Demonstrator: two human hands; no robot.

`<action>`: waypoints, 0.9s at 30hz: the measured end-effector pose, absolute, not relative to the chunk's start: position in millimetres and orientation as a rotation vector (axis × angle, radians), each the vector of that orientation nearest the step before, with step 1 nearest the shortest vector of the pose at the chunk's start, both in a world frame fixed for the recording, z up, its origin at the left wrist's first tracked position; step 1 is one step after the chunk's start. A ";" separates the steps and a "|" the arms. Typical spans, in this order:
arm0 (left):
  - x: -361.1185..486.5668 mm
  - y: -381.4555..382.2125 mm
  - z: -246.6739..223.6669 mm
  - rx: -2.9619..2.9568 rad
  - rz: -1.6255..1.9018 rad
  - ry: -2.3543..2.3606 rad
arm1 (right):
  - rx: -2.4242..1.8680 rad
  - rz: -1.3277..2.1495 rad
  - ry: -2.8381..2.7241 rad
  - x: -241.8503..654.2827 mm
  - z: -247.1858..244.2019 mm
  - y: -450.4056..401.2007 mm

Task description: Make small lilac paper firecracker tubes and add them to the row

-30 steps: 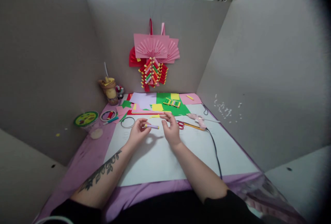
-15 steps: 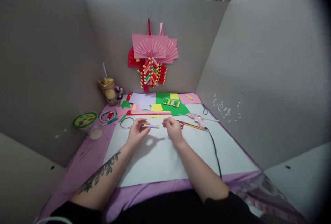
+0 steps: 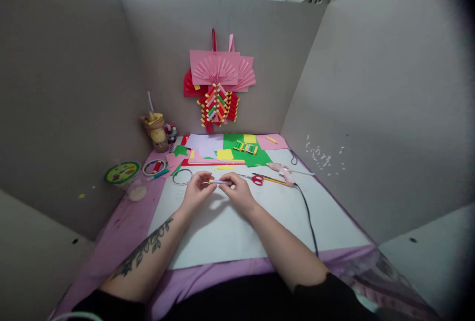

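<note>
A small lavender paper tube (image 3: 220,181) with yellow bands at its ends lies level between my hands, just above the white sheet (image 3: 222,232). My left hand (image 3: 199,188) is closed on its left end, thumb below and fingers above. On the right end, the fingertips of my right hand (image 3: 237,191) are closed as well. Red-handled scissors (image 3: 257,179) lie right of my right hand, with a pencil (image 3: 276,181) beside them. Left of my left hand is a thin dark ring (image 3: 182,177). Yellow paper strips (image 3: 224,167) lie just beyond the hands.
A pink glue gun (image 3: 284,171) with a black cord (image 3: 308,217) lies at the right. Coloured paper sheets and a row of small paper tubes (image 3: 245,148) are at the back. A drink cup (image 3: 159,138), tape roll (image 3: 153,167) and lidded tub (image 3: 122,172) stand left. Paper decorations (image 3: 215,68) hang behind.
My right hand has moved left and taken hold of the tube's right end. The scissors now show more fully. My left hand keeps its grip, shifted very slightly right.
</note>
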State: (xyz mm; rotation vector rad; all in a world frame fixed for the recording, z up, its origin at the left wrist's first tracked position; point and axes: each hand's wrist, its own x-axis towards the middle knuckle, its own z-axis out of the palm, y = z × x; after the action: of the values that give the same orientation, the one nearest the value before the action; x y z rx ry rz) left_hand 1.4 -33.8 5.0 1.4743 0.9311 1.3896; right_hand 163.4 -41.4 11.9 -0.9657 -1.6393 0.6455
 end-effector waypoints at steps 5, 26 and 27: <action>1.3 -35.5 7.1 1.508 1.353 0.959 | -0.975 0.709 -1.627 162.9 11.5 -41.3; 3.2 -34.7 7.3 1.444 1.317 0.806 | -0.982 0.678 -1.625 163.5 8.2 -38.7; 3.3 -34.6 7.1 1.451 1.305 0.811 | -0.971 0.635 -1.643 163.7 8.7 -39.0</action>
State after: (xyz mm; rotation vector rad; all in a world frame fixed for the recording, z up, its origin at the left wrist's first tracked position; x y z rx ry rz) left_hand 3.3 -34.6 7.1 1.4511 0.8108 1.3048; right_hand 163.7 -39.0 8.7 -0.9712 -1.6429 0.6350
